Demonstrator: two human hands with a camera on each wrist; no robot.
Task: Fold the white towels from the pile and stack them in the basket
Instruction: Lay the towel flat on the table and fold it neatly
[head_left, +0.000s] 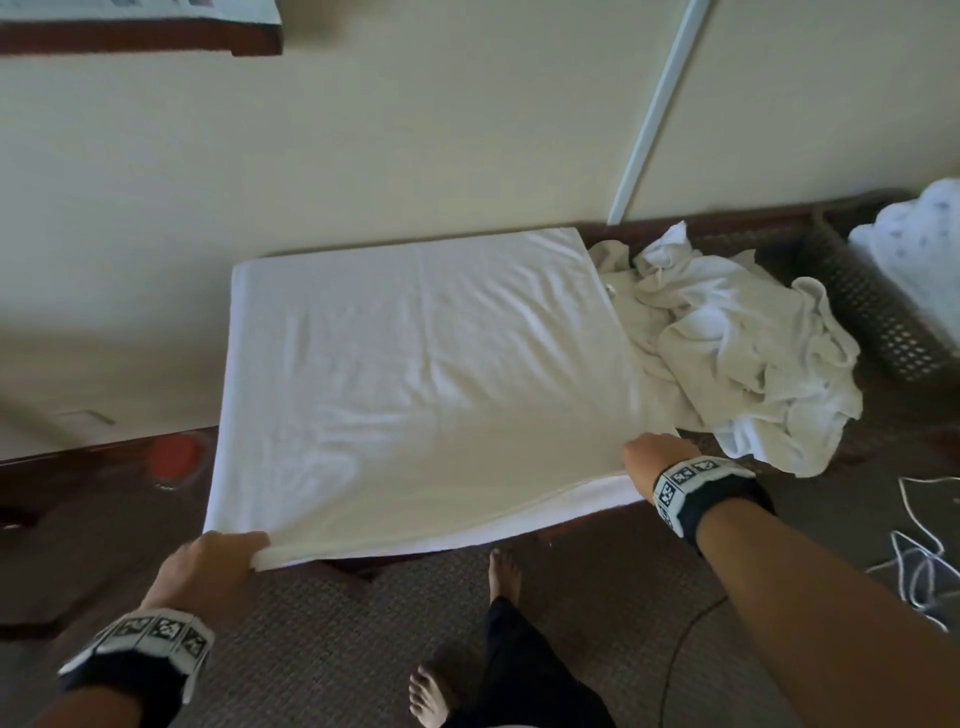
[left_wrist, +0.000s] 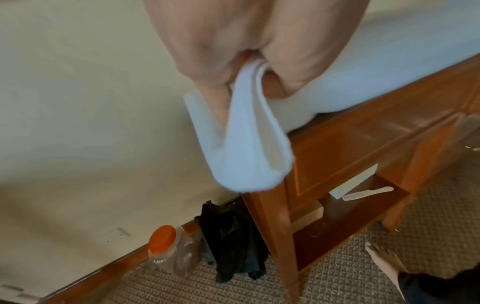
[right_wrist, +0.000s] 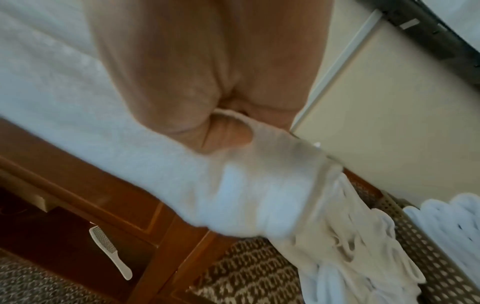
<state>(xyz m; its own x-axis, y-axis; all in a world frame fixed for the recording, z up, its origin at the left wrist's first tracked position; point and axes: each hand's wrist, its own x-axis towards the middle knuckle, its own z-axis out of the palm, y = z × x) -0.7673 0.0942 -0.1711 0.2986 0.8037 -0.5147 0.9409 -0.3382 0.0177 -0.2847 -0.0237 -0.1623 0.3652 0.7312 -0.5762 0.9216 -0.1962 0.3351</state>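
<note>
Between the two hands a white towel (head_left: 415, 374) is spread flat over the wooden table (left_wrist: 363, 131), doubled so that two layers show along its near edge. Its near left corner is pinched by the left hand (head_left: 208, 566), thumb on top and fingers curled beneath; in the left wrist view the folded corner (left_wrist: 241, 131) is seen hanging down from that pinch, just past the table's corner. The near right corner is gripped by the right hand (head_left: 657, 460), whose fingers are closed round a bunched bit of the cloth (right_wrist: 249, 164), as shown in the right wrist view. From both hands the towel stretches away toward the wall.

Just beyond and to the right of the right hand, a rumpled pile of white towels (head_left: 737, 343) is heaped on the table, touching the spread towel's right edge. Farther right of that hand a dark perforated basket (head_left: 872, 312) is placed, with folded white cloth (head_left: 914, 244) seen inside it.

Below the left hand, a jar with an orange lid (left_wrist: 166, 246) and dark clothing (left_wrist: 233, 242) are seen on the carpet by the wall. A white comb (left_wrist: 366, 193) is lying on the shelf under the table.
</note>
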